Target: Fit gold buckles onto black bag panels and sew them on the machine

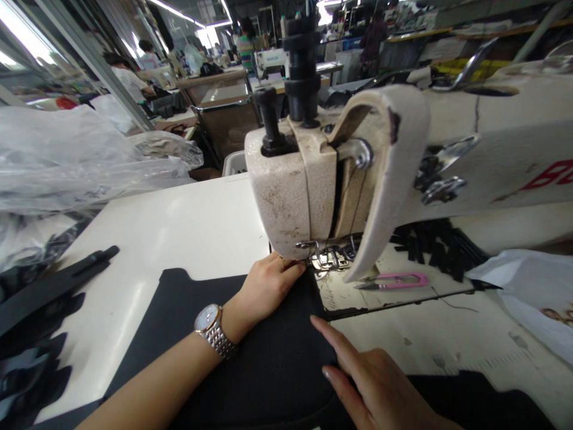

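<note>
A black fabric panel (268, 358) lies on the white sewing table, its right edge running up to the presser foot (329, 260) of a sewing machine (290, 185). My left hand (266, 283), with a metal-band watch (215, 328) on the wrist, rests on the panel just left of the foot. Its fingers are bent together on the panel's upper edge; their tips are partly hidden. My right hand (376, 382) is at the panel's right edge, thumb and forefinger apart. Pink-handled thread snips (394, 280) lie on the machine bed, right of the foot.
Short black strips (434, 245) are heaped under the machine arm. A white printed bag (532, 298) lies at right. Black cut pieces (40, 316) and clear plastic wrapping (89, 155) occupy the left side. People work at other machines behind.
</note>
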Tool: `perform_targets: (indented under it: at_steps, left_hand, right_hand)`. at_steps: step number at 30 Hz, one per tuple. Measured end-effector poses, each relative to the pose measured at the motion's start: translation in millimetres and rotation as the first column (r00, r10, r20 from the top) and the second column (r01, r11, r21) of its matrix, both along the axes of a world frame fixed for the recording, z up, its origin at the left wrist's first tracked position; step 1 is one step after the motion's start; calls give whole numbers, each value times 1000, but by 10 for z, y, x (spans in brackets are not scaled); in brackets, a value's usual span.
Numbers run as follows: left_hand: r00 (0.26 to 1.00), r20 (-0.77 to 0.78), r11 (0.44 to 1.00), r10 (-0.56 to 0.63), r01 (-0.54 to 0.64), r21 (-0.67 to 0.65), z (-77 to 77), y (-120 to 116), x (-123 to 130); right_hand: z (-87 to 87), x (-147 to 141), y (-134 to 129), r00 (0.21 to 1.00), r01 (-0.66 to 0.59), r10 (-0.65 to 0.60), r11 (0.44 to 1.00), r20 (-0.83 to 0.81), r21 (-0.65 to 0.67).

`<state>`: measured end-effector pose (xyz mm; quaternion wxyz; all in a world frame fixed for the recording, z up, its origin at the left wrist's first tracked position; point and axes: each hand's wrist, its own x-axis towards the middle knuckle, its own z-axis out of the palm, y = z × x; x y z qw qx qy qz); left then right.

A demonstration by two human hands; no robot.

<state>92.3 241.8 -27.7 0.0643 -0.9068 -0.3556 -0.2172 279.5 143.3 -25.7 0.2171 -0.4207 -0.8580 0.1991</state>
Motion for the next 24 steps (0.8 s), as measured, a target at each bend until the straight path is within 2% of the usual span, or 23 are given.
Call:
perform_targets:
  at_steps: [3, 6, 9, 13, 19, 24]
  left_hand:
    - [999, -28, 998, 18, -20, -66, 12, -6, 10]
    - [997, -54, 993, 50, -55, -102, 31, -19, 25]
    - [998, -47, 995, 48, -52, -90, 57, -51, 22]
    - [1000, 16, 995, 25, -24, -97, 81, -91, -17]
    - [993, 103, 996, -50, 58, -71, 86, -46, -42]
    - [996, 78, 990, -47, 57, -128, 53, 4, -18]
  right_hand:
    - [-49, -18, -23, 996, 79, -75, 994, 56, -71]
    - [-49, -65, -18, 985, 138, -134, 990, 112, -35]
    - [-8, -95, 9, 983, 116, -114, 993, 143, -7]
    - [22, -77, 25, 986, 75, -66, 996, 150, -52]
    - [-34, -46, -3, 988, 106, -94, 990, 120, -94]
    - [-99, -29, -26, 990, 85, -72, 991, 125, -100]
